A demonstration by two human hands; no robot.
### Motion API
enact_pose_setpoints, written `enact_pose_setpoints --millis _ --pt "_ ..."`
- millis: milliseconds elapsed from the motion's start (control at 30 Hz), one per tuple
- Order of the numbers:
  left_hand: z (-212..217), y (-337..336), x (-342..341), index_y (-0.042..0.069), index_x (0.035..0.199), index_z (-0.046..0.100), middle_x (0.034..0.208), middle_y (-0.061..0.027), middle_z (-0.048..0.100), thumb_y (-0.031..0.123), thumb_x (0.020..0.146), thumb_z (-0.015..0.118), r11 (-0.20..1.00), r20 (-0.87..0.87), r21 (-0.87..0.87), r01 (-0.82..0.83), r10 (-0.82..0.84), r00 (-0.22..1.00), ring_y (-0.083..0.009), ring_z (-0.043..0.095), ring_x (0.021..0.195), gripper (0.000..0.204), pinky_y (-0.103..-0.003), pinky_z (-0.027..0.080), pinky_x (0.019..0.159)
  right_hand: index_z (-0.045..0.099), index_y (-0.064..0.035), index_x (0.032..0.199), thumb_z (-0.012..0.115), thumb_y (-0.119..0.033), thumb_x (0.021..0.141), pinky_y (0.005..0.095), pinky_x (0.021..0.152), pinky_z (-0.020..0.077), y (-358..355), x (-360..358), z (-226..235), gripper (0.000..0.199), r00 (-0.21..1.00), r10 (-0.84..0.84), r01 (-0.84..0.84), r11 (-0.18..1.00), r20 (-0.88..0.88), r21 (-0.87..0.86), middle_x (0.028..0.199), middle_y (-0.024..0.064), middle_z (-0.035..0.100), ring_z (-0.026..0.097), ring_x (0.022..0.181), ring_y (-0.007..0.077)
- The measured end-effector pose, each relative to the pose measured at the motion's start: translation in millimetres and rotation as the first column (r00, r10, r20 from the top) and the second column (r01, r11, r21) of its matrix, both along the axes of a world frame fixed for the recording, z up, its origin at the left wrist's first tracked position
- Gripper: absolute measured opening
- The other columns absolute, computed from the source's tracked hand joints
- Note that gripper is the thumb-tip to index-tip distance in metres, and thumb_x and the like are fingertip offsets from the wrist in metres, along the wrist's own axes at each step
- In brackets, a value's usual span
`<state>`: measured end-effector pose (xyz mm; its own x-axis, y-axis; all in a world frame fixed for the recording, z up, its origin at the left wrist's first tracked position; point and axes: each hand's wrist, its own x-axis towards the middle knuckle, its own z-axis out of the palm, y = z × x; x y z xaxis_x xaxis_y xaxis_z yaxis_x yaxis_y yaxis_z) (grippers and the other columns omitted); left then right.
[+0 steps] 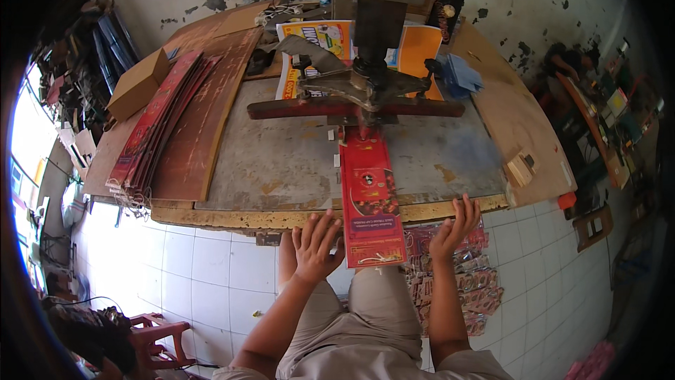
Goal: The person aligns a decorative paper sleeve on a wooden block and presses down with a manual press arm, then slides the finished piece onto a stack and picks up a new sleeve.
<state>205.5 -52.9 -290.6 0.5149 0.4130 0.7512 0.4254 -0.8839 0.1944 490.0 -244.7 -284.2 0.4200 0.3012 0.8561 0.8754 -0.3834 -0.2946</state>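
A long, flat, red printed card piece lies on the metal work surface. Its far end is beneath the dark press, and its near end, with pale string on it, juts past the table edge over my lap. My left hand rests on the wooden front edge, just left of the card, fingers spread and thumb close to its side; whether the thumb touches it I cannot tell. Right of the card, my right hand lies against the same edge with fingers stretched out, holding nothing.
A stack of similar red card pieces with strings lies at left, beside a cardboard box. Small wooden blocks sit at right. Wrapped red printed packs cover floor tiles under the table. A red stool stands lower left.
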Motion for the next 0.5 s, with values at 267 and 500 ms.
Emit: enact_pose_setpoints --millis 267,500 --pt "-1 0 0 0.020 0.146 0.072 0.163 -0.0029 0.063 0.026 0.092 0.076 1.000 0.000 0.023 -0.005 0.005 1.000 -0.0264 0.049 0.156 0.054 -0.052 0.017 0.134 0.063 -0.0042 0.147 0.034 -0.039 0.123 0.0648 0.129 0.0265 2 -19 17 0.051 0.990 0.038 -0.037 0.999 -0.135 0.008 0.164 0.0144 0.053 0.032 0.162 0.0419" --pt "14 -4 -6 0.020 0.152 0.068 0.167 -0.0015 0.059 0.024 0.088 0.075 0.998 -0.054 -0.052 0.029 -0.031 0.998 -0.0247 0.048 0.157 0.065 -0.052 0.021 0.132 0.070 -0.0078 0.141 0.041 -0.052 0.118 0.0640 0.128 0.0255 -3 -81 64 0.057 0.912 0.342 -0.354 0.935 -0.226 -0.014 0.157 0.0139 0.061 0.047 0.154 0.0414"
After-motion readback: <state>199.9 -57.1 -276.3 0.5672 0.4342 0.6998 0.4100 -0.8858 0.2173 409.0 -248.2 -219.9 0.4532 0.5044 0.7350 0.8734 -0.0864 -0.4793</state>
